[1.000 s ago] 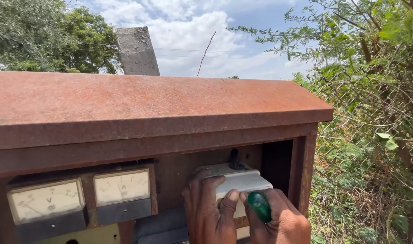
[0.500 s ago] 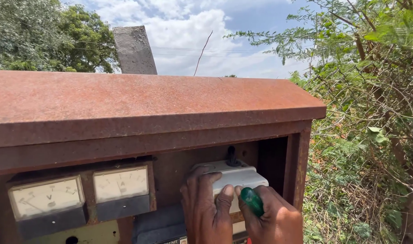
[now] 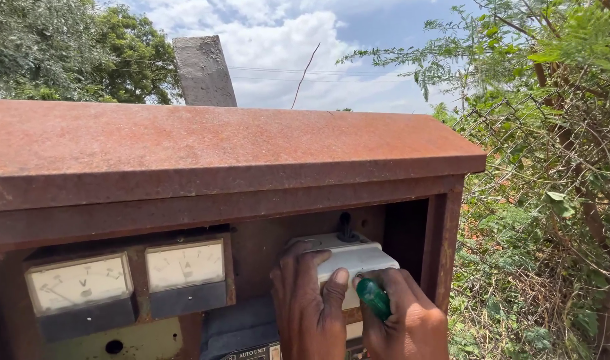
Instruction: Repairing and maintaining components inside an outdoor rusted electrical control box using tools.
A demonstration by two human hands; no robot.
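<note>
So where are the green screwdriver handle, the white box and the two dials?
Screwdriver handle (image 3: pixel 373 297), head view, its green grip.
White box (image 3: pixel 355 257), head view, front face.
Dials (image 3: pixel 185 265), head view, right dial's face.

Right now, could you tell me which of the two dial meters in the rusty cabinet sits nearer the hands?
The right-hand meter, beside the left hand; the other meter sits further left, toward the cabinet's edge.

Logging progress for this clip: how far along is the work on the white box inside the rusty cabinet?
Done: nothing visibly finished; the white box sits mounted in the rusty cabinet, cover on. In hand: the left hand presses on its front while the right hand holds a green-handled screwdriver against it. Left: the tip is hidden, so any screw's state cannot be told. The two meters are untouched.
</note>
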